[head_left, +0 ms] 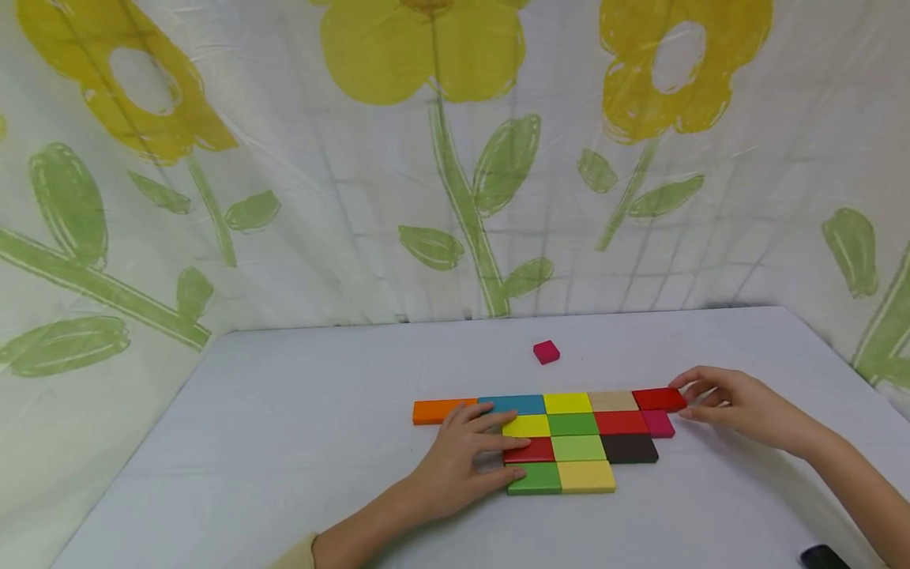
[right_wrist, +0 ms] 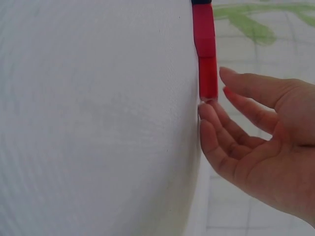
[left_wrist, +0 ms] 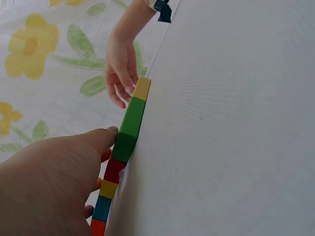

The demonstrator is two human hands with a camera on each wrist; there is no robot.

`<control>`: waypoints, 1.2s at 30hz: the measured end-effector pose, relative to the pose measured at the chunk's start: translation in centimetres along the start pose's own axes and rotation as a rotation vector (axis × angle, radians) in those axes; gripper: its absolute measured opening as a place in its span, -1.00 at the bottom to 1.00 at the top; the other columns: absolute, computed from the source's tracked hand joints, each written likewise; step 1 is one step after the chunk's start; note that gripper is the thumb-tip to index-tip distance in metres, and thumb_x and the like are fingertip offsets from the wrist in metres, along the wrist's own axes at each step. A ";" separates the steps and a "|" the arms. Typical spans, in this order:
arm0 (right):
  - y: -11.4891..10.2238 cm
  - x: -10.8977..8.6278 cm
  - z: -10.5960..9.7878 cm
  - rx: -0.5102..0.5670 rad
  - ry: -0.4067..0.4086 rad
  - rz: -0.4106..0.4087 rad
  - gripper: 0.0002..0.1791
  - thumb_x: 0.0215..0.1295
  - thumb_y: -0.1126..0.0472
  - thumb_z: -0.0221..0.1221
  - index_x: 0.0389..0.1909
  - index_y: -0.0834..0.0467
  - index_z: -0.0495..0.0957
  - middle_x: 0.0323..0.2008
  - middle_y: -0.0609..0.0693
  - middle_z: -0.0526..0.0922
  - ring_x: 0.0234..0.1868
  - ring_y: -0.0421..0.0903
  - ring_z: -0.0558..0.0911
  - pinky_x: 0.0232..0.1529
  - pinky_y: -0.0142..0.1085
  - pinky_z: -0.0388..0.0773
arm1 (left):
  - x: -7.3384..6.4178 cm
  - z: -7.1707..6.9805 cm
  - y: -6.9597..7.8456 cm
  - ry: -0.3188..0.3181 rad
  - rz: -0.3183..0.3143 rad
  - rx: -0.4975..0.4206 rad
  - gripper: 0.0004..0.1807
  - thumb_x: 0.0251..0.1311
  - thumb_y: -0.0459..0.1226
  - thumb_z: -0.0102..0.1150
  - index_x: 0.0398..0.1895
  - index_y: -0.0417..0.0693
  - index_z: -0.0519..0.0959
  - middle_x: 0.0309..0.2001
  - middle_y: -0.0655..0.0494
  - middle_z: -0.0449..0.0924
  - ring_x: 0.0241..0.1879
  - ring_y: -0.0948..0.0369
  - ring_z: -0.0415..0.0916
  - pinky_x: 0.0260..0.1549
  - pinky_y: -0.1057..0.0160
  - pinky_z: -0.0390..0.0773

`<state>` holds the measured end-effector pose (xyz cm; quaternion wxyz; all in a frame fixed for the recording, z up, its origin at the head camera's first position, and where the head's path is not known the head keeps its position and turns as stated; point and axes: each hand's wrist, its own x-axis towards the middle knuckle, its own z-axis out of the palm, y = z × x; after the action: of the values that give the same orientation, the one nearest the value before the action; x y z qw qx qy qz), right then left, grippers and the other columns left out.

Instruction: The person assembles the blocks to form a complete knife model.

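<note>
Flat coloured wooden blocks lie side by side in several rows on the white table. My left hand (head_left: 462, 458) rests with spread fingers at the rows' left side, touching a green block (head_left: 536, 479), a dark red block (head_left: 532, 450) and a yellow block (head_left: 526, 427). In the left wrist view its thumb lies against the green block (left_wrist: 129, 128). My right hand (head_left: 746, 407) is at the right end of the top row, its fingertips against a red block (head_left: 657, 399). The right wrist view shows loosely bent fingers (right_wrist: 224, 132) at that red block's end (right_wrist: 208, 78).
A small crimson block (head_left: 546, 352) lies apart behind the rows. An orange block (head_left: 437, 411) sticks out at the top row's left end. At the front right is a black object (head_left: 823, 557), partly cut off. A flower-printed curtain (head_left: 341, 197) hangs behind the table (head_left: 284, 411).
</note>
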<state>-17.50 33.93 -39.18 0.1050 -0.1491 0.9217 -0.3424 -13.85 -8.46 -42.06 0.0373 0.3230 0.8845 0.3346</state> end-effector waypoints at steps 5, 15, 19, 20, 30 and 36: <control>0.0 0.0 0.0 0.005 0.002 -0.002 -0.58 0.40 0.33 0.31 0.21 0.34 0.53 -0.06 0.10 0.68 -0.19 -0.18 0.66 -0.26 -0.38 0.67 | 0.0 0.0 0.0 -0.001 -0.003 0.003 -0.59 0.38 0.05 0.36 0.24 0.27 0.73 0.48 0.21 0.48 0.57 0.03 0.18 0.53 -0.36 0.03; 0.1 0.0 0.0 0.019 -0.009 -0.007 -0.60 0.41 0.33 0.30 0.20 0.35 0.53 -0.06 0.10 0.68 -0.21 -0.19 0.65 -0.27 -0.37 0.67 | -0.1 0.1 0.0 0.008 0.009 0.004 -0.60 0.38 0.03 0.36 0.23 0.24 0.74 0.46 0.18 0.50 0.55 0.00 0.20 0.51 -0.38 0.05; 0.1 0.0 -0.4 0.024 -0.011 -0.014 -0.60 0.40 0.36 0.29 0.21 0.37 0.52 -0.07 0.10 0.68 -0.24 -0.21 0.66 -0.27 -0.36 0.68 | -0.1 0.0 0.0 0.015 0.019 -0.007 -0.60 0.39 0.04 0.35 0.22 0.22 0.75 0.46 0.17 0.51 0.55 -0.01 0.21 0.50 -0.41 0.06; 0.1 0.0 -0.5 0.026 -0.011 -0.012 -0.59 0.40 0.36 0.29 0.21 0.38 0.52 -0.07 0.10 0.68 -0.24 -0.22 0.66 -0.27 -0.36 0.68 | -0.1 0.0 0.0 0.016 0.020 -0.009 -0.60 0.40 0.05 0.34 0.22 0.21 0.75 0.46 0.17 0.51 0.55 -0.01 0.21 0.49 -0.41 0.05; -1.1 0.6 -1.3 0.000 0.004 -0.013 -0.60 0.44 0.33 0.27 0.22 0.38 0.53 -0.09 0.07 0.69 -0.21 -0.17 0.67 -0.25 -0.35 0.69 | -0.1 0.0 0.0 0.020 0.028 -0.012 -0.60 0.40 0.06 0.34 0.22 0.21 0.74 0.45 0.17 0.51 0.54 -0.01 0.22 0.49 -0.43 0.05; -2.5 2.0 -1.5 -0.037 0.026 -0.043 -0.59 0.40 0.30 0.32 0.21 0.34 0.55 -0.04 0.11 0.69 -0.15 -0.11 0.64 -0.25 -0.34 0.69 | -0.1 0.0 -0.1 0.016 0.024 -0.013 -0.59 0.40 0.06 0.34 0.23 0.22 0.74 0.45 0.17 0.51 0.54 -0.01 0.22 0.49 -0.42 0.05</control>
<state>-19.27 32.34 -36.63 0.0827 -0.1662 0.9257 -0.3296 -13.79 -8.58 -42.19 0.0281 0.3307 0.8786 0.3435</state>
